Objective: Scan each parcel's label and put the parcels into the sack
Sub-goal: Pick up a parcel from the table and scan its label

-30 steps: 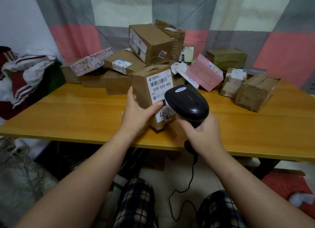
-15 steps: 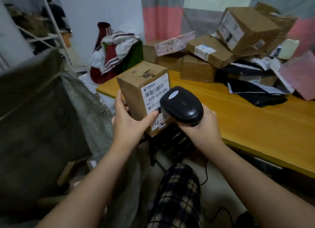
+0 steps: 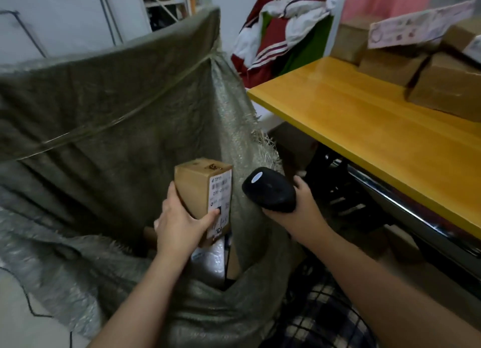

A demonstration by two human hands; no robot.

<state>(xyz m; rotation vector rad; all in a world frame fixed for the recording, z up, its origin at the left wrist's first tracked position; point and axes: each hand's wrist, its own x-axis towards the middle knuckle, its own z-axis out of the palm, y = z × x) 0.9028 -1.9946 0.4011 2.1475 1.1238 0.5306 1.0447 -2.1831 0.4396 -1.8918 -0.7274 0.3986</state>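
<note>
Head view: left hand (image 3: 179, 224) grips parcel (image 3: 200, 191) over sack (image 3: 109, 118).

Head camera looks steeply down, close over sack (image 3: 104, 108)

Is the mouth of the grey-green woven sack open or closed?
Open. The sack gapes wide, other packages show inside, and the left hand holds the brown cardboard parcel at its mouth.

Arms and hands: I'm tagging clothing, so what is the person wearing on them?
Nothing visible: the left hand and right hand are ungloved, both forearms are bare to the frame edge, with no sleeve, watch, ring or band showing.
</note>
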